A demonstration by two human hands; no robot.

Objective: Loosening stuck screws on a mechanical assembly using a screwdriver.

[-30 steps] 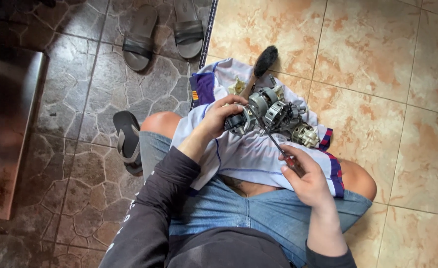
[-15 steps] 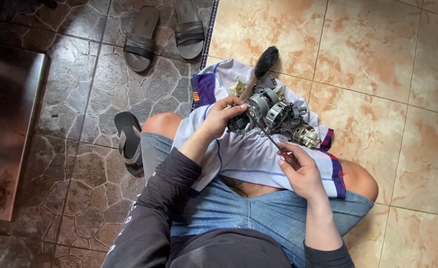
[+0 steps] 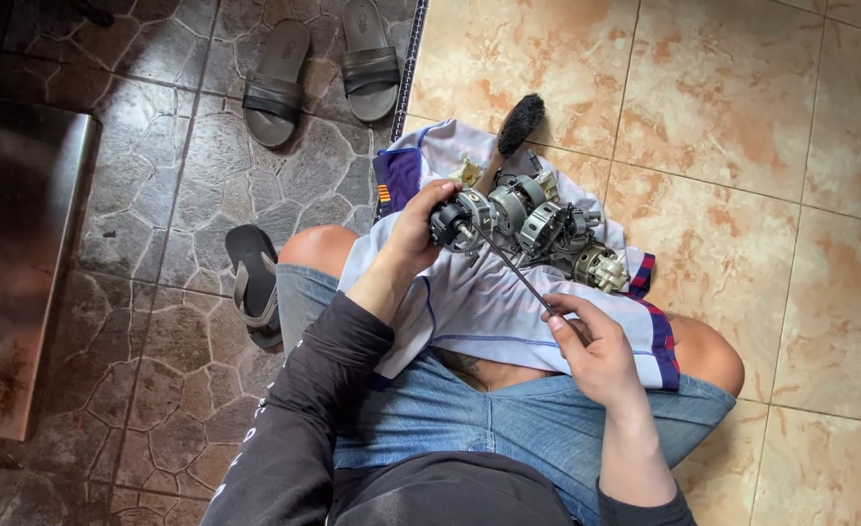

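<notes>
The left hand (image 3: 419,226) was wrapped around the near end of a grey metal engine part (image 3: 523,219), fingers curled over its round face, steadying it above the lap. The right hand (image 3: 591,349) was closed on the handle end of a long thin screwdriver (image 3: 508,268), thumb on top, and the shaft ran up and left until its tip met the part just beside the left hand's fingers. The part rested on a white cloth with purple and red trim (image 3: 479,302), which was spread over the person's knees and denim shorts. A dark-bristled brush (image 3: 513,131) lay just behind the part, at the cloth's far edge. Off to the left, one dark sandal (image 3: 253,282) sat near the knee, and a pair of sandals (image 3: 318,63) lay further off on the stone floor
</notes>
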